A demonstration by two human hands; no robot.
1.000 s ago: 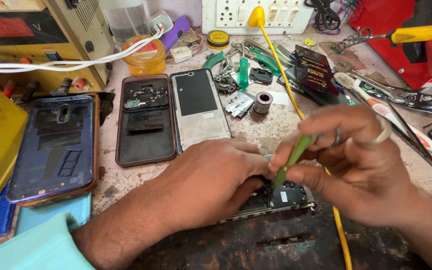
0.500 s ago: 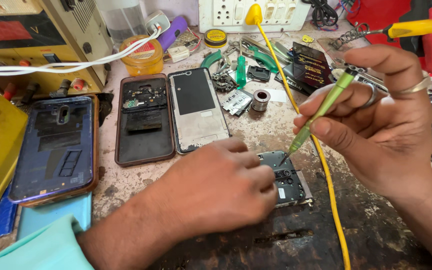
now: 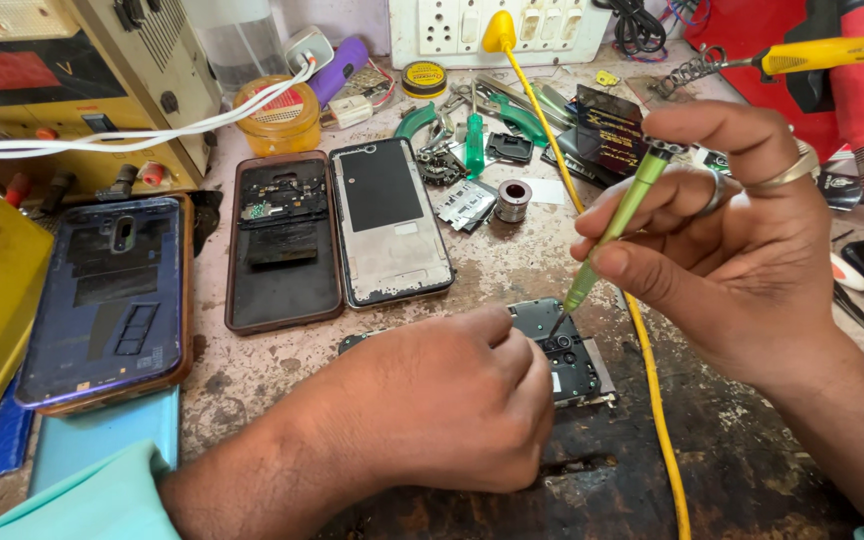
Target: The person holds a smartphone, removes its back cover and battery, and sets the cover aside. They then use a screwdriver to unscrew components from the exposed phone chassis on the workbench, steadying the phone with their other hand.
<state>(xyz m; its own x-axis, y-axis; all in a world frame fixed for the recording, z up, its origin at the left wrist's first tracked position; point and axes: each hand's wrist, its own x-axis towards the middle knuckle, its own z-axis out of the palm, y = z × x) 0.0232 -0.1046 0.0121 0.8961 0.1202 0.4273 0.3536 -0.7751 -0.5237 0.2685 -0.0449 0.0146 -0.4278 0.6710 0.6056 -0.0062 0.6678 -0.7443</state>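
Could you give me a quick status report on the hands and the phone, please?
Left hand pressing down the opened phone. Right hand holds green screwdriver, tip just above the phone. Yellow cable runs alongside.

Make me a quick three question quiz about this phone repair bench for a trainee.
1. True or false: the right hand holds a green screwdriver with its tip over the opened phone.
2. What does the left hand rest on?
A. the yellow cable
B. the opened phone
C. the solder spool
3. Fill in: two phone parts lie side by side beyond the hands, a brown-rimmed back case and a ______ frame.

Key: 1 true; 2 B; 3 silver.
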